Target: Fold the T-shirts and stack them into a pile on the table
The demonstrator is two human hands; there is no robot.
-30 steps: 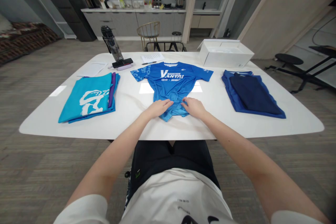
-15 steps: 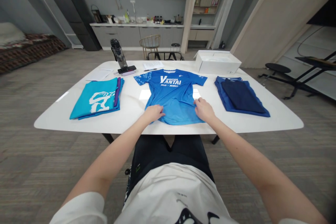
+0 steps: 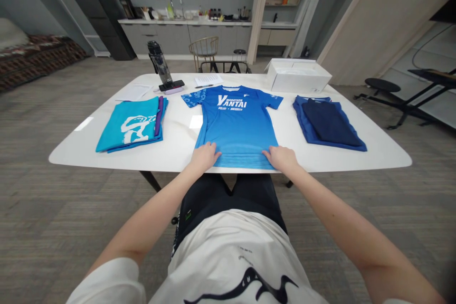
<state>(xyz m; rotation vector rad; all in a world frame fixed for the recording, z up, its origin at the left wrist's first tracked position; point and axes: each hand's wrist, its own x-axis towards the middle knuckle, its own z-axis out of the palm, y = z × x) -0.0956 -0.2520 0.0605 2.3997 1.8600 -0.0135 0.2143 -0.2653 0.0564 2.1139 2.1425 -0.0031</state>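
Note:
A blue marathon T-shirt (image 3: 238,123) with white "Yantai" lettering lies flat and spread out on the white table (image 3: 174,145), its front facing up. My left hand (image 3: 204,156) rests flat on the lower left of the hem. My right hand (image 3: 283,158) lies on the hem's lower right corner. Neither hand visibly pinches the fabric. The shirt's bottom edge runs close to the table's near edge. A folded turquoise garment (image 3: 128,126) lies left of the shirt, and a folded dark blue garment (image 3: 329,123) lies to its right.
A white open box (image 3: 299,77) stands at the far right of the table. A water bottle (image 3: 159,63) stands at the far left on a dark object, near papers (image 3: 208,80) and a pen. A chair and stools stand beyond the table.
The shirt's bunched lower part is now pulled smooth and straight. Both hands have moved apart and towards me, to the hem. My view has tilted slightly.

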